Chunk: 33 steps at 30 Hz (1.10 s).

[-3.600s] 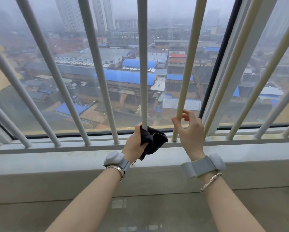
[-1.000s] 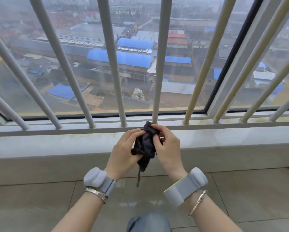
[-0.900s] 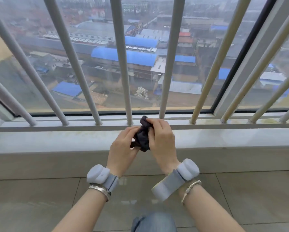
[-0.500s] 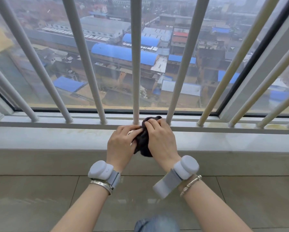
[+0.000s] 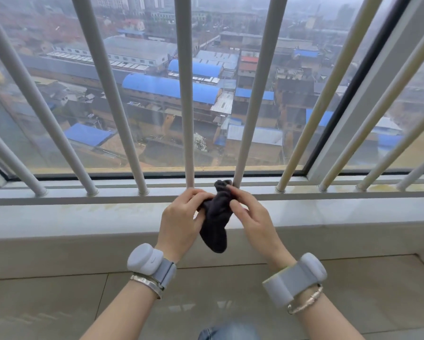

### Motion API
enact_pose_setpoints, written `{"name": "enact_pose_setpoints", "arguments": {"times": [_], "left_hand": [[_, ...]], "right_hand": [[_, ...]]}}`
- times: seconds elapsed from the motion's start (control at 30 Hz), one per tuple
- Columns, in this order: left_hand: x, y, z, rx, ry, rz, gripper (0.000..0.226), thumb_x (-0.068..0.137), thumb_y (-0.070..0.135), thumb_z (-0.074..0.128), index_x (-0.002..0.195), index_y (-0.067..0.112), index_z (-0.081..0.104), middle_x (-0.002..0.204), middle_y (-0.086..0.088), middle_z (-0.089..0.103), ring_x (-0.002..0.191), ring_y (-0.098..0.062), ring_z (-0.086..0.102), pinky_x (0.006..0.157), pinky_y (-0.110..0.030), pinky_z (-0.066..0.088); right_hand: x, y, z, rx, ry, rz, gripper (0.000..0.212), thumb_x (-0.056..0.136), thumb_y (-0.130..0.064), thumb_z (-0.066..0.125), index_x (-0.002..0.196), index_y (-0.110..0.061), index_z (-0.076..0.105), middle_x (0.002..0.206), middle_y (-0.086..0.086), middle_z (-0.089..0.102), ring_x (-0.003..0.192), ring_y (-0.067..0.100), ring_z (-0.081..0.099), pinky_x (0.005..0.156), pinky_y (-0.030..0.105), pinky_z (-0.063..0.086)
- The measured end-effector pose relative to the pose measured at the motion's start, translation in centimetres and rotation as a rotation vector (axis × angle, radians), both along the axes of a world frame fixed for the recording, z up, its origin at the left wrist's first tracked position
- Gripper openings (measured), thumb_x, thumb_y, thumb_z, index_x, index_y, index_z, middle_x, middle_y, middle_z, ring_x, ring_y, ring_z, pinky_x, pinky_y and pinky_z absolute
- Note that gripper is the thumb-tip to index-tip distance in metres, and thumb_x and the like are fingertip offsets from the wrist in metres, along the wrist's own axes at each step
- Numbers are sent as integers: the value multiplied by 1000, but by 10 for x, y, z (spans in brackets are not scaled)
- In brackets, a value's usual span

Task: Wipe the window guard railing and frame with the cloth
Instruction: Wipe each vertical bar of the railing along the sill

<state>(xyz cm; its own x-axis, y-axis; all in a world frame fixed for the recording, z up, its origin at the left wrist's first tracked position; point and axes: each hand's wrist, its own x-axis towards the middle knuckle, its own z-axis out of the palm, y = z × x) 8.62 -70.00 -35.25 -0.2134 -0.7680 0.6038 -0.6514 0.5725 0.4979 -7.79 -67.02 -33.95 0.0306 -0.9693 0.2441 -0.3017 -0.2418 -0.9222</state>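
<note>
While pale vertical bars (image 5: 187, 94) are rising from the bottom rail (image 5: 59, 198) ahead of the glass, a stone sill (image 5: 71, 222) is running beneath them. Both hands are pinching a dark cloth (image 5: 216, 217) just before the bars: the left hand (image 5: 181, 222) and right hand (image 5: 250, 217) are gripping its bunched top. Its long axis is hanging near vertical, its tail pointing down.

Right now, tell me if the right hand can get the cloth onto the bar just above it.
Probably yes: the right hand pinches the cloth beside that bar's base, nothing between.
</note>
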Motion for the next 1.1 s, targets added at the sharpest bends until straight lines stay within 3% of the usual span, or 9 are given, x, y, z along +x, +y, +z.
{"name": "enact_pose_setpoints", "arguments": {"times": [0.07, 0.2, 0.3, 0.43, 0.6, 0.7, 0.87, 0.97, 1.1], "left_hand": [[-14, 0, 20, 18, 125, -102, 27, 78, 19, 52, 100, 18, 67, 97, 5, 64, 83, -3, 57, 73, -17, 50], [-48, -1, 74, 184, 352, -419, 47, 80, -7, 57, 115, 23, 61, 109, 5, 65, 102, -5, 61, 84, -22, 52], [-64, -9, 106, 126, 372, -518, 48, 83, -12, 55, 122, 16, 56, 117, 0, 63, 109, -8, 59, 92, -21, 48], [-77, -17, 145, -76, 443, -426, 39, 84, -3, 59, 119, 15, 56, 114, 2, 62, 100, -7, 59, 84, -18, 50], [-94, -22, 195, -127, 536, -355, 34, 87, 2, 58, 113, 24, 57, 107, 4, 64, 90, -6, 60, 74, -15, 49], [-104, -24, 226, -173, 574, -328, 27, 88, 6, 58, 111, 20, 59, 101, 5, 65, 82, -5, 59, 66, -12, 47], [-110, -35, 281, -400, 569, -237, 24, 86, 13, 59, 108, 21, 59, 99, 3, 63, 76, -4, 58, 59, -9, 44], [-110, -45, 308, -554, 530, -102, 31, 83, 19, 56, 114, 17, 57, 105, 1, 56, 81, -9, 54, 63, -18, 47], [-106, -58, 335, -517, 535, -18, 48, 84, 19, 62, 129, 23, 46, 114, 6, 46, 95, -13, 50, 77, -32, 49]], "right_hand": [[-5, 10, 13, 33, -143, 42, 52, 80, -31, 64, 128, -30, 44, 125, -12, 54, 115, 1, 52, 88, 15, 45], [-20, 19, 41, -178, -226, -296, 45, 78, -11, 71, 108, -35, 48, 108, -14, 61, 102, 6, 59, 79, 17, 48], [-46, 17, 69, -308, -256, -413, 43, 83, -1, 66, 101, -38, 55, 111, 2, 62, 104, 12, 60, 80, 18, 49], [-71, 17, 116, -493, -178, -559, 37, 82, -10, 66, 102, -39, 55, 126, 4, 46, 110, 14, 55, 88, 19, 48], [-93, 10, 169, -611, -101, -661, 32, 86, -6, 63, 113, -23, 59, 128, 4, 41, 115, 12, 50, 99, 37, 44], [-100, 5, 203, -694, -39, -688, 36, 87, -2, 61, 118, -19, 60, 129, 9, 43, 115, -6, 43, 102, 17, 36], [-102, -12, 263, -888, 46, -714, 36, 88, 0, 56, 120, -16, 59, 122, 10, 52, 111, 11, 49, 98, 10, 35], [-102, -22, 303, -994, 78, -721, 32, 89, -3, 54, 119, -14, 58, 117, 9, 56, 106, 10, 50, 94, 6, 35], [-99, -40, 359, -1055, 150, -721, 34, 88, -11, 53, 122, -11, 57, 117, 12, 56, 104, 18, 52, 89, -2, 29]]}}
